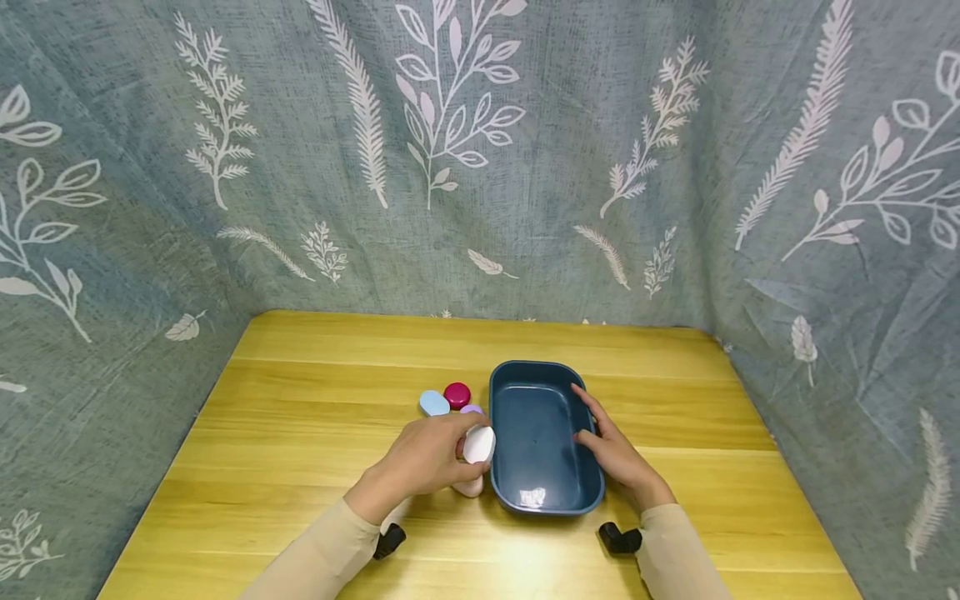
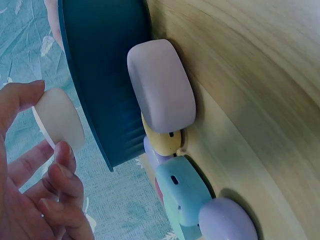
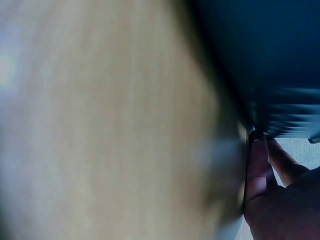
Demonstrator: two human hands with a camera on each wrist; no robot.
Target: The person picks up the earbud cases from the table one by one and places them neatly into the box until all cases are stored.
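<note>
— What's in your left hand (image 1: 429, 457)?

— A smooth white case (image 1: 479, 444), rounded, pinched in my fingers (image 2: 64, 152) just beside the tray's (image 1: 542, 501) left rim.

— And the right hand (image 1: 615, 450)?

— Fingers straight, resting along the right wall of that glossy dark-blue plastic tray.

— Around it?

— More pebble-shaped cases crowd its left side: pink (image 2: 162, 86), yellow (image 2: 163, 142), blue (image 1: 434, 403), magenta (image 1: 457, 394). The wooden surface (image 1: 300, 400) lies open beyond. No readable writing.

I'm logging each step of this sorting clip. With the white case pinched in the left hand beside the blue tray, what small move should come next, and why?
Probably carry the white case rightward over the blue tray rim and release it. The left hand already holds it lifted beside the rim, the tray is empty, and the right hand steadies the tray's far side.
</note>
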